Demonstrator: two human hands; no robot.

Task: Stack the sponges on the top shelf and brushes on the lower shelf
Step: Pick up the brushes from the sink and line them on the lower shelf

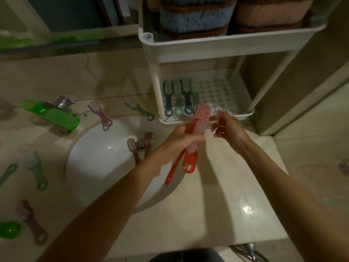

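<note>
Two red brushes (190, 146) are gripped in the left hand (179, 140), just off the lower shelf (243, 115) front edge. The right hand (229, 129) is kept loose, fingers uncurled, nothing held. Three brushes (178, 97) are parked left; plenty of bare shelf is left on the right.

Two red brushes (190, 148) held over the counter, bristle heads toward the lower shelf (243, 115). Three brushes (178, 98) already lie there side by side (bluish-green ones). Sponges (194, 16) fill the top shelf (226, 44).
</note>
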